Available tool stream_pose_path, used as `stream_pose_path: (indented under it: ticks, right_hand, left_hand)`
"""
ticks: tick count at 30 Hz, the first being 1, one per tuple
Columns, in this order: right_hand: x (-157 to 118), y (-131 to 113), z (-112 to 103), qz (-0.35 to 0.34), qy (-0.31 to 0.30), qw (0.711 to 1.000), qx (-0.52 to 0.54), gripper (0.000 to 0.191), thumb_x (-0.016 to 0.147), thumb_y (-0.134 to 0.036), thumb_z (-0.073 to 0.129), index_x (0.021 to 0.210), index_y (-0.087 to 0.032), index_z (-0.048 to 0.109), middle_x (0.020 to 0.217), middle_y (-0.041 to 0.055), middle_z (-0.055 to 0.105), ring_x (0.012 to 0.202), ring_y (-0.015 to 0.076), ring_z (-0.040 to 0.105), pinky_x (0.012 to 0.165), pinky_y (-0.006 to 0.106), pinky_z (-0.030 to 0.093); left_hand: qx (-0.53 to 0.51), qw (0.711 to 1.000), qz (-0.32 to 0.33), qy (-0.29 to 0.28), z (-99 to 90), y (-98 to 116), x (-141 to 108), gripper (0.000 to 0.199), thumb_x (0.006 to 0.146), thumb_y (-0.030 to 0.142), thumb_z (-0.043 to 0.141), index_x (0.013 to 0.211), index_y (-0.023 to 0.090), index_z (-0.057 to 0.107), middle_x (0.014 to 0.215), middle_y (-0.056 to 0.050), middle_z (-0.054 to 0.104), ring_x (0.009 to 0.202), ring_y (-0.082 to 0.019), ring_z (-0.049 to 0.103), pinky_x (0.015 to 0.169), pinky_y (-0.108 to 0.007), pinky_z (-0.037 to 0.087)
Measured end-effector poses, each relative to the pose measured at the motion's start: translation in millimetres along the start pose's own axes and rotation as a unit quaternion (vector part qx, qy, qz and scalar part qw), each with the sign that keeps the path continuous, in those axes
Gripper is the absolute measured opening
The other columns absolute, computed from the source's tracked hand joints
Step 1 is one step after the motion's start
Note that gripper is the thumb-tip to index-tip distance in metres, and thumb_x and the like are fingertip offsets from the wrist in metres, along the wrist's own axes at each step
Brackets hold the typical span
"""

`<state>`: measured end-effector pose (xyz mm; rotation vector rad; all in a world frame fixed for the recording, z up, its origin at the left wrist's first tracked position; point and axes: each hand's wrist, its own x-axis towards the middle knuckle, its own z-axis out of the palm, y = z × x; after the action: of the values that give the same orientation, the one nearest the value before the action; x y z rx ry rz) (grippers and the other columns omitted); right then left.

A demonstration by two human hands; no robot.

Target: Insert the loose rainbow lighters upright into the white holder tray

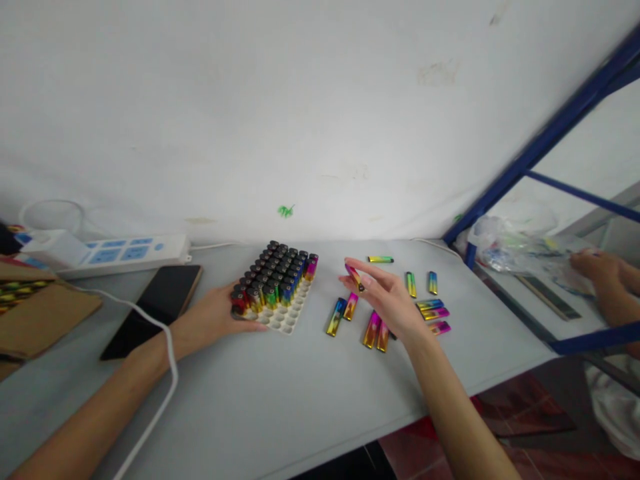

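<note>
Over the surface [280, 407]: right hand [384, 293], forearm angled inward, fingertips pinching one lighter [354, 276]; left hand [220, 313] clasping tray [289, 324], thumb along near edge.

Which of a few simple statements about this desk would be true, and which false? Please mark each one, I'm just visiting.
1. The right hand holds one shiny tube. True.
2. The left hand touches the white tray. True.
3. Every hole in the tray is filled. False: holes along its right side and near edge are bare.
4. The black phone lies right of the tray. False: the phone lies to its left.
5. Several loose tubes lie on the desk, right of the tray. True.
6. The power strip sits among the loose tubes. False: the power strip is at the back left, by the wall.
</note>
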<state>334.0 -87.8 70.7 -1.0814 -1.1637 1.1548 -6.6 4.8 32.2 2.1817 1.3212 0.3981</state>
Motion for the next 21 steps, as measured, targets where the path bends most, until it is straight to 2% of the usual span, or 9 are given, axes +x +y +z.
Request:
stream_pose_path:
  ticks: [2,4,6,8,9,11,14,18,21]
  right_hand:
    - [11,-10,9,-0.008,-0.009,1.0,0.018,0.043,0.089,-0.064,0.079,0.112,-0.028,0.084,0.152,0.0102,0.065,0.108,0.0271,0.076,0.096,0.046,0.063]
    - [24,-15,18,-0.012,-0.019,1.0,0.017,0.042,0.087,-0.058,0.084,0.116,-0.028,0.083,0.137,0.01,0.074,0.104,0.0248,0.075,0.093,0.042,0.062]
    - [37,-12,25,-0.01,-0.022,1.0,0.006,0.059,0.082,-0.048,0.091,0.135,-0.03,0.074,0.108,0.0064,0.08,0.098,0.023,0.075,0.094,0.041,0.06]
    - [48,-2,33,-0.003,-0.017,1.0,-0.005,0.077,0.078,-0.044,0.094,0.148,-0.029,0.065,0.093,0.0027,0.08,0.095,0.0229,0.074,0.096,0.043,0.058]
    - [52,5,36,0.0,-0.016,1.0,-0.008,0.076,0.076,-0.044,0.094,0.145,-0.027,0.066,0.092,0.0026,0.079,0.094,0.0232,0.074,0.096,0.043,0.057]
    - [56,17,43,0.002,-0.024,1.0,-0.011,0.06,0.077,-0.048,0.092,0.128,-0.023,0.075,0.094,0.0041,0.079,0.091,0.0229,0.073,0.093,0.041,0.057]
    - [54,27,49,-0.014,-0.051,0.999,0.001,0.04,0.086,-0.056,0.082,0.105,-0.021,0.077,0.096,0.005,0.078,0.083,0.019,0.068,0.081,0.035,0.057]
    - [46,23,48,-0.036,-0.026,0.997,0.063,0.042,0.092,-0.064,0.074,0.105,-0.025,0.063,0.09,0.0008,0.074,0.065,0.013,0.06,0.064,0.028,0.052]
    - [41,21,46,0.0,-0.005,0.998,0.06,0.049,0.09,-0.07,0.072,0.107,-0.028,0.054,0.07,-0.0085,0.057,0.048,0.0089,0.038,0.045,0.022,0.032]
  left_hand:
    - [0.001,1.0,0.0,0.001,1.4,-3,1,0.088,0.057,0.076,0.082,0.119,0.013,0.072,0.127,-0.02,0.079,0.119,-0.044,0.073,0.112,-0.051,0.054]
    - [0.001,1.0,0.006,0.001,3.1,-6,2,0.086,0.056,0.075,0.083,0.117,0.014,0.073,0.127,-0.02,0.078,0.12,-0.044,0.073,0.112,-0.052,0.054]
    - [0.003,1.0,0.018,0.001,4.8,-10,3,0.083,0.058,0.073,0.083,0.116,0.015,0.073,0.126,-0.02,0.079,0.119,-0.043,0.074,0.111,-0.051,0.055]
    - [0.005,0.999,0.034,0.005,5.8,-13,3,0.082,0.061,0.072,0.083,0.118,0.015,0.073,0.126,-0.019,0.079,0.118,-0.042,0.074,0.11,-0.05,0.056]
    - [0.005,0.999,0.041,0.006,6.1,-13,3,0.082,0.063,0.072,0.083,0.12,0.015,0.072,0.127,-0.018,0.079,0.117,-0.041,0.074,0.109,-0.05,0.056]
    - [0.003,0.998,0.054,0.008,6.1,-13,2,0.082,0.066,0.071,0.083,0.123,0.014,0.072,0.129,-0.018,0.077,0.119,-0.04,0.074,0.11,-0.048,0.056]
    - [-0.002,0.998,0.063,0.001,5.6,-11,0,0.08,0.067,0.07,0.084,0.123,0.013,0.072,0.132,-0.019,0.076,0.121,-0.039,0.073,0.114,-0.046,0.053]
    - [-0.006,0.999,0.052,0.002,5.4,-11,-1,0.078,0.067,0.069,0.084,0.121,0.014,0.073,0.132,-0.019,0.076,0.12,-0.038,0.073,0.114,-0.046,0.053]
    - [0.0,0.999,0.038,0.01,5.6,-13,-1,0.082,0.062,0.071,0.086,0.119,0.014,0.073,0.129,-0.019,0.077,0.117,-0.04,0.074,0.114,-0.048,0.054]
